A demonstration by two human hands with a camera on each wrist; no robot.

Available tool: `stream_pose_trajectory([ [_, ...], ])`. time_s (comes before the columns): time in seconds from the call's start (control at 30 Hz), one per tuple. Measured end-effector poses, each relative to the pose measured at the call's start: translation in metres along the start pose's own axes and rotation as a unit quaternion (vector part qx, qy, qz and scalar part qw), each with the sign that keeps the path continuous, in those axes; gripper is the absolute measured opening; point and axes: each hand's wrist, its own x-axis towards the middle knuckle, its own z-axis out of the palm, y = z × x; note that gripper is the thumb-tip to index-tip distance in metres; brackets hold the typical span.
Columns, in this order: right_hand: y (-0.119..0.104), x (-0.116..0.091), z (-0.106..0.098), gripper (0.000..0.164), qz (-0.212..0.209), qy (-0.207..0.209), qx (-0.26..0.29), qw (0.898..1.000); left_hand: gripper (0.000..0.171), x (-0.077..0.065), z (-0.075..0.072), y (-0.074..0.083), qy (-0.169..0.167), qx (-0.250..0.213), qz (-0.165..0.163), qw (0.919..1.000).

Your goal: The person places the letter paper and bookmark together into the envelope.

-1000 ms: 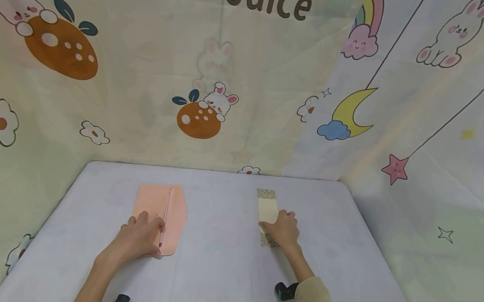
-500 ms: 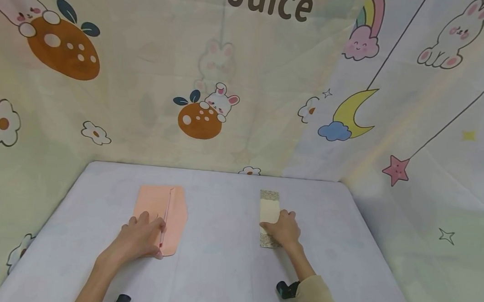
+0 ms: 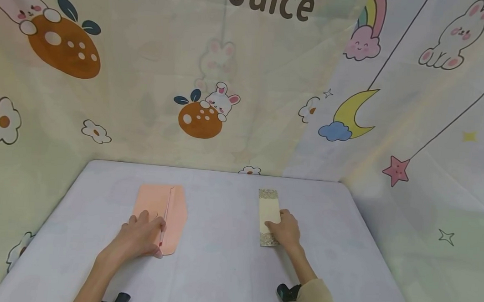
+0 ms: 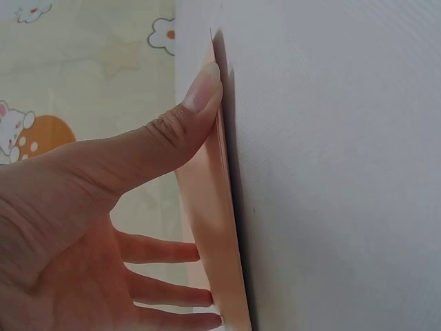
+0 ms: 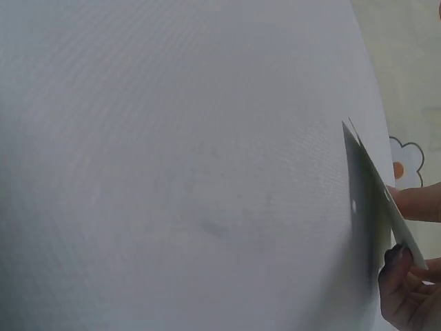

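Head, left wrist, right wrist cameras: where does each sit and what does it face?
Head: worn on the head, facing forward and down at the table and backdrop; left hand and right hand show.
Left wrist: on that wrist, facing the pink envelope; the left hand shows.
Right wrist: on that wrist, facing mostly the table, with the card nearly edge-on; part of the right hand shows.
Shared: head and right wrist show the card.

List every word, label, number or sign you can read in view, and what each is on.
"Juice": dark lettering on the cloth backdrop, top cut off in the head view.
Peach paper: no readable text; its tiny red mark is too small to make out.
Cream card: no readable text.
No other words or numbers are legible.
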Motion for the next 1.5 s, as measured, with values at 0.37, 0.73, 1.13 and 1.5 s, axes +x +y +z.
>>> stream_pose_trajectory([
  [0.37, 0.013, 0.002, -0.003, 0.045, 0.002, 0.019, 0.098, 0.995, 0.059, -0.001, 0.001, 0.000, 0.004, -0.001, 0.005, 1.0000],
  [0.73, 0.020, 0.001, -0.008, 0.040, 0.058, -0.020, 0.200, 0.978, 0.060, -0.005, -0.001, 0.002, 0.022, 0.008, 0.026, 0.9994],
  [1.13, 0.023, -0.002, -0.010, 0.047, 0.120, -0.095, 0.334, 0.930, 0.061, -0.003, 0.000, 0.002, 0.023, 0.008, 0.025, 0.9994],
  [1.5, 0.019, -0.005, -0.008, 0.049, 0.122, -0.117, 0.372, 0.913, 0.061, -0.004, -0.002, 0.002, 0.022, 0.003, 0.021, 0.9996],
])
